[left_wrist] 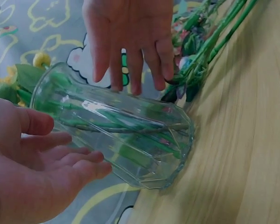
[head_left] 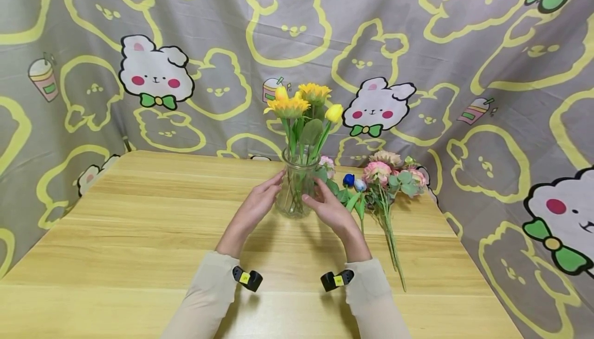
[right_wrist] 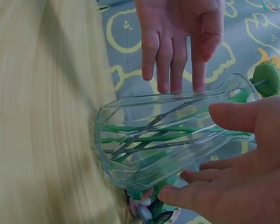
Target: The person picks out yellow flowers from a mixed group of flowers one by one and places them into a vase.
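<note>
Both hands are up at the glass vase (head_left: 297, 189) now, left hand (head_left: 258, 202) on one flank, right hand (head_left: 328, 206) on the other. Neither grip is closed: the wrist views show straight, relaxed fingers on each side, close to the glass, and whether they actually touch it I cannot tell. The vase stands upright on the counter (head_left: 139, 215), right between the two palms, with yellow flowers (head_left: 301, 103) rising above the fingertips.

The risk, as I read it: that bouquet sits tall and top-heavy above the grip, so a one-sided nudge from either palm could tip the vase away from the pushing hand. Smooth glass under flat fingers could also slip if lifted without a proper wrap.

Just outside the right hand lie the loose pink flowers (head_left: 387, 174), stems trailing back towards the wrist; a sweep that way would snag them. Outside the left hand there is open wood, and plenty towards the person too. Beyond the fingertips the counter edge and the bunny backdrop (head_left: 153, 73) come up soon, so little room there.
</note>
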`<action>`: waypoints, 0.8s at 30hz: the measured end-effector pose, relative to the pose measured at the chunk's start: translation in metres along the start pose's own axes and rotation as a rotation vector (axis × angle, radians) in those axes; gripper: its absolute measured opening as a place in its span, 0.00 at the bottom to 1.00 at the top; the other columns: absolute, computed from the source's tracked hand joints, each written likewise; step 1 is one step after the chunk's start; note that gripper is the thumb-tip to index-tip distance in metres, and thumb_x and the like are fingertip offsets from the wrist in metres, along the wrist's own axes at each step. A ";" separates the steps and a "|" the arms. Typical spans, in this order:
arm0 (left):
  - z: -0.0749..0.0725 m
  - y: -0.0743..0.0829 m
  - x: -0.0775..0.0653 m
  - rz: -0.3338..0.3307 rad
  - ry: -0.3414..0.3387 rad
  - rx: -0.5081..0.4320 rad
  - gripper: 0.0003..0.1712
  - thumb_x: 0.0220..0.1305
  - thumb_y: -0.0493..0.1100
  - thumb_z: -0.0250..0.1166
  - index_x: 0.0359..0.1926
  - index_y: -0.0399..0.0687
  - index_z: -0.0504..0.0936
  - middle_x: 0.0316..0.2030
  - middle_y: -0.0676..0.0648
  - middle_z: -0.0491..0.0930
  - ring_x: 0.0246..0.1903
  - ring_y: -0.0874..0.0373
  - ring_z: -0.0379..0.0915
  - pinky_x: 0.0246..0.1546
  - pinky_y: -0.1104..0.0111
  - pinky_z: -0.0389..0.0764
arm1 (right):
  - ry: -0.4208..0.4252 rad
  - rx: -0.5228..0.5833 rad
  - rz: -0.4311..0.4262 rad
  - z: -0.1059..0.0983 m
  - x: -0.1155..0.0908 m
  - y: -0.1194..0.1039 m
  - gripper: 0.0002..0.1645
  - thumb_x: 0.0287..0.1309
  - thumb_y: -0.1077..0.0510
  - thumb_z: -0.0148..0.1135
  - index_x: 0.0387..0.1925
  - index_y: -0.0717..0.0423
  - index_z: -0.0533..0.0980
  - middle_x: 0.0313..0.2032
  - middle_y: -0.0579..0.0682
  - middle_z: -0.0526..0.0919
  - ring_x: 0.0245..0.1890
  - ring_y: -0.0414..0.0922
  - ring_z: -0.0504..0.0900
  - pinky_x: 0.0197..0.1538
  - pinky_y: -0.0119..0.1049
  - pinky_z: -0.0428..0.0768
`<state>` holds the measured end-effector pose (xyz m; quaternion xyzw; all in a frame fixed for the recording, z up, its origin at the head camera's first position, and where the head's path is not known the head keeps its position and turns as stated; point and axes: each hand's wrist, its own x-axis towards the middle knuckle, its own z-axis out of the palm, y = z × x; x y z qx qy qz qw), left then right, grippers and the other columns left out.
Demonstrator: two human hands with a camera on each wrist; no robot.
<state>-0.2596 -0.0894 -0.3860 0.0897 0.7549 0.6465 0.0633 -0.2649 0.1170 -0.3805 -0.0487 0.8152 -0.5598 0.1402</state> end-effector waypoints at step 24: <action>-0.015 0.022 -0.010 0.006 0.322 0.271 0.36 0.76 0.61 0.49 0.77 0.50 0.62 0.68 0.40 0.74 0.69 0.43 0.69 0.75 0.49 0.65 | 0.396 -0.363 -0.126 0.003 -0.014 -0.020 0.40 0.76 0.37 0.42 0.81 0.44 0.48 0.79 0.57 0.55 0.78 0.65 0.50 0.75 0.70 0.57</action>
